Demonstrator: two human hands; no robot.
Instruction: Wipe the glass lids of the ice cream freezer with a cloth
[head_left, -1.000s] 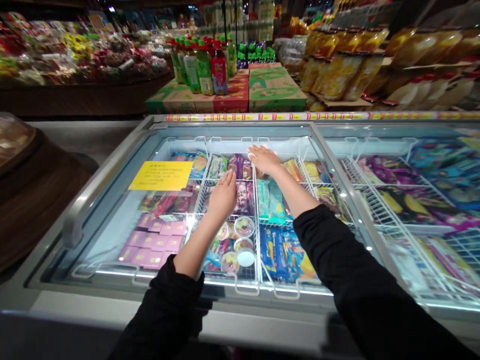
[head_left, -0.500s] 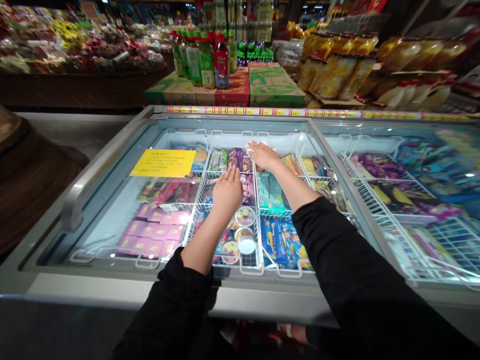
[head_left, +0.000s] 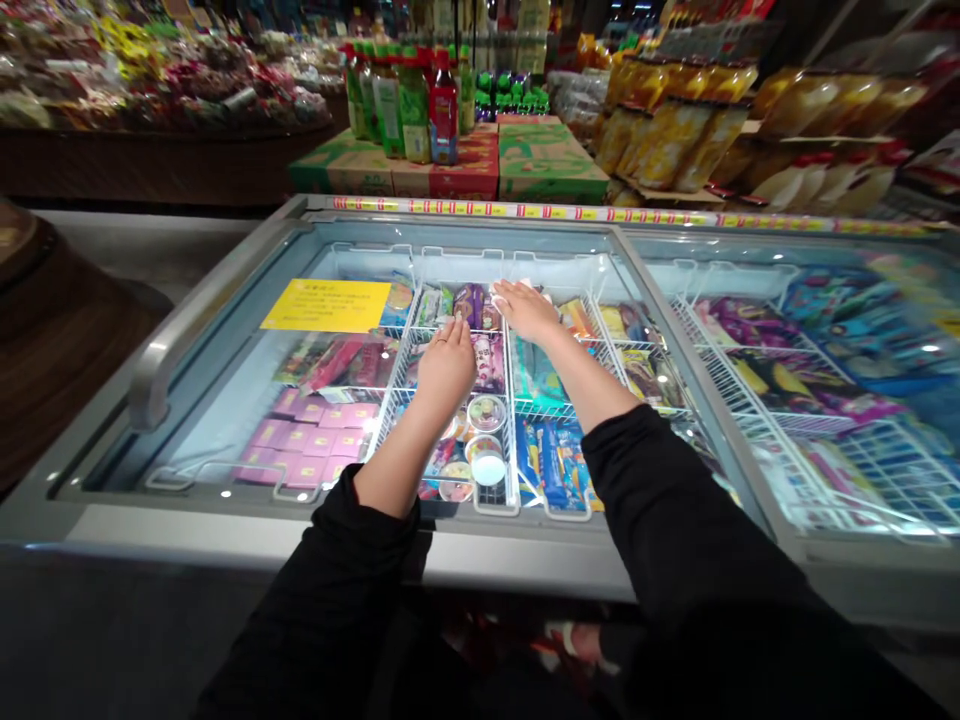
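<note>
Lying flat over the glass lid (head_left: 214,410), the right hand (head_left: 526,310) covers most of a white cloth (head_left: 497,303), and this closeness is, in my judgement, the relation which matters most. The cloth is directly below the grip; its edge appears beside the fingertips, and the rest is hidden, so I cannot tell its long axis. The right grip is flat, with fingers straight and pointing to the left, not curled around the cloth; whether the thumb pinches it, I cannot tell. The left hand (head_left: 448,362) is nearer to the person and more to the left, apart from the cloth, so the right hand is clearly the nearer one. Its grip holds nothing visible: the palm faces down, with fingers extended toward the far edge, between the yellow sign (head_left: 328,304) and the right hand.
</note>
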